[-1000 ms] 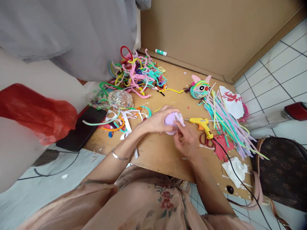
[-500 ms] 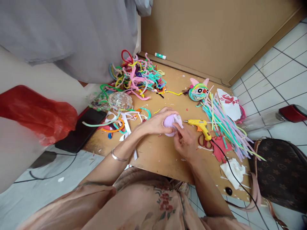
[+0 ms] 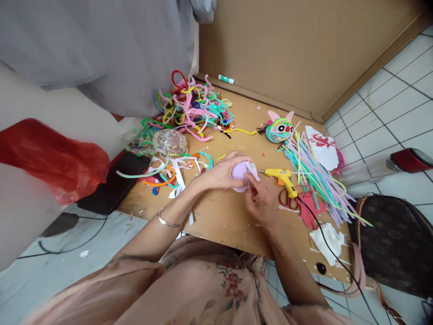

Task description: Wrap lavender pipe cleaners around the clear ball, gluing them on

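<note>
My left hand (image 3: 228, 170) curls around a small lilac ball (image 3: 239, 173) whose ridged surface looks wound with pipe cleaner. At the ball's right side my right hand (image 3: 260, 198) is closed, thumb and forefinger pinching by a pale lilac strip (image 3: 253, 171) that sticks up from it. Fingers hide the strip's lower end. Just right of the ball lies a yellow glue gun (image 3: 279, 175), its nozzle pointing left toward my hands. Behind it stands a finished-looking animal head (image 3: 280, 128) with pink ears, round eyes and a red nose.
Tangled pipe cleaners (image 3: 192, 106) heap at the back left, with a clear plastic ball (image 3: 170, 142) before them. Straight pipe cleaners (image 3: 321, 180) lie at right. Red scissors (image 3: 288, 198), crumpled tissue (image 3: 327, 243), a glue stick (image 3: 226, 79) and a brown bag (image 3: 395, 243) surround the work area.
Both hands keep hold of the lilac ball in nearly the same spot. The view has shifted very slightly; nothing else has visibly moved.
</note>
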Demonstrator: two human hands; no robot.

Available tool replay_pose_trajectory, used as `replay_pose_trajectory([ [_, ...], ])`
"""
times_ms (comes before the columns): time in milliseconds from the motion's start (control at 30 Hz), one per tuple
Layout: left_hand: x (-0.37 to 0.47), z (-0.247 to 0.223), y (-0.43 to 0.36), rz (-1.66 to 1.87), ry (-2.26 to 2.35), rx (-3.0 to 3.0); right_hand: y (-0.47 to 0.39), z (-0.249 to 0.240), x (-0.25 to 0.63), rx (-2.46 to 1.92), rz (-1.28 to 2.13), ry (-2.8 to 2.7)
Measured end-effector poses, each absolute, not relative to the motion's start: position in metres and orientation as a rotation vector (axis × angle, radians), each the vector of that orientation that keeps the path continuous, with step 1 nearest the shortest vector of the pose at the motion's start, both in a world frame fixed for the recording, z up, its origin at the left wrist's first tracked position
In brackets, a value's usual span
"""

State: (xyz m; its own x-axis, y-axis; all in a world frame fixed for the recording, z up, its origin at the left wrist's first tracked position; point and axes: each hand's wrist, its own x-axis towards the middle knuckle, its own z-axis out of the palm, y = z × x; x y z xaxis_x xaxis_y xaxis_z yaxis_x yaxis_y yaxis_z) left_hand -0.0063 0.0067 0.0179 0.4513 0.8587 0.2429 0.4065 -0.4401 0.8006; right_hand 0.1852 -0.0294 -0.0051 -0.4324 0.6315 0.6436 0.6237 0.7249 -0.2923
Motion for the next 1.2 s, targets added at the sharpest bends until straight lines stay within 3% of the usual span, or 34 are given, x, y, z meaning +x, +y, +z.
replay_pose_trajectory([
  [1200,-0.0068,0.0163,0.0087,0.867,1.043,2.025,-0.0301,-0.014,0.1853,-0.93,0.115,-2.029],
])
